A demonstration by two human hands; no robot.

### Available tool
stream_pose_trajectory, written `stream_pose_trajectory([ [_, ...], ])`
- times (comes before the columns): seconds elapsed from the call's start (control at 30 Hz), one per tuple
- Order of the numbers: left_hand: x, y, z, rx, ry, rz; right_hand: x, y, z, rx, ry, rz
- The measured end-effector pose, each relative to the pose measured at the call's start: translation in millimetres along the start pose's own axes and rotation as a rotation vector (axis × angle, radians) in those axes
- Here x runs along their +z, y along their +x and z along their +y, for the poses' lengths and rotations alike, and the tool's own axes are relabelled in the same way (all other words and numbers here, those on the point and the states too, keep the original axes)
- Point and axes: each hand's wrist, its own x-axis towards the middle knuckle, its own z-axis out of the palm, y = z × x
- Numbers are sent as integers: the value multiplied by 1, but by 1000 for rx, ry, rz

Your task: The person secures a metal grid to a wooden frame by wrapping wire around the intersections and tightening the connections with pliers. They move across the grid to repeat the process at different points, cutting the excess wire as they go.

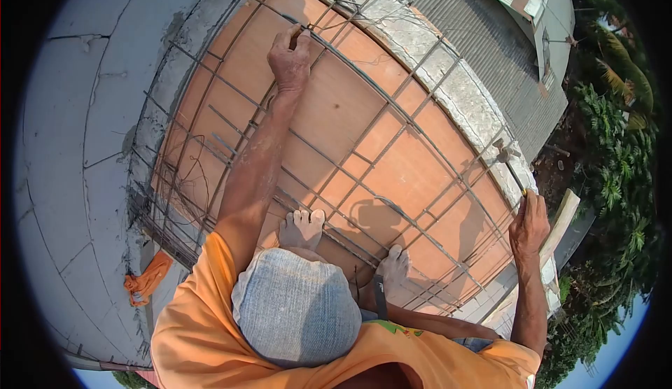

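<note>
My left hand (289,60) reaches forward over a grid of thin steel rebar (364,78). Its thumb and fingers are closed at a bar crossing near the far edge. Off to the right, my right hand (530,229) is closed around a slim dark metal tool (516,179). Yellow shows on the tool where it meets the fingers, and its far end lies over the concrete edge. Under the grid is an orange-brown plywood panel (336,105). My bare feet (301,229) are among the bars, below a denim-covered knee (297,305).
A rough concrete beam (462,95) borders the panel, with corrugated roofing (455,22) beyond it. Grey slab (63,144) lies to the left, with an orange cloth (147,280) near its edge. Loose tie wire (192,154) tangles at left. A timber piece (560,224) and trees (616,179) are right.
</note>
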Motion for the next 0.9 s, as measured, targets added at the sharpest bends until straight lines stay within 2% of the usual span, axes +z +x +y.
stream_pose_trajectory([
  [0.03, -6, -1, 5, -50, -42, -40, -12, -3, 10, -35, -44, -30],
  [0.1, -20, -17, 29, 28, -28, 24, -49, 7, -6, -79, -51, -7],
  [0.17, -42, -43, 55, 196, 77, -178, -88, 20, -27, -120, -80, -62],
  [0.27, -51, -94, 101, -25, -224, -729, -129, 57, -61, -216, 7, -154],
  [0.33, -38, -123, 125, -138, -570, -835, -132, 92, -88, -275, 60, -155],
  [0.4, -35, -131, 152, -465, -880, -1001, -126, 134, -116, -301, 303, -275],
  [0.43, -32, -128, 151, -451, -883, -978, -116, 155, -130, -361, 371, -269],
  [0.5, -26, -124, 150, -631, -1029, -988, -85, 197, -148, -462, 406, -255],
  [0.57, -22, -117, 147, -602, -1041, -898, -59, 234, -169, -502, 289, -273],
  [0.67, -15, -92, 139, -863, -1187, -629, -17, 277, -191, -640, 150, -233],
  [0.77, -7, -69, 113, -855, -1316, -555, 3, 305, -213, -735, 82, -192],
  [0.9, 4, -52, 90, -878, -1336, -482, 18, 332, -239, -735, -31, -218],
])
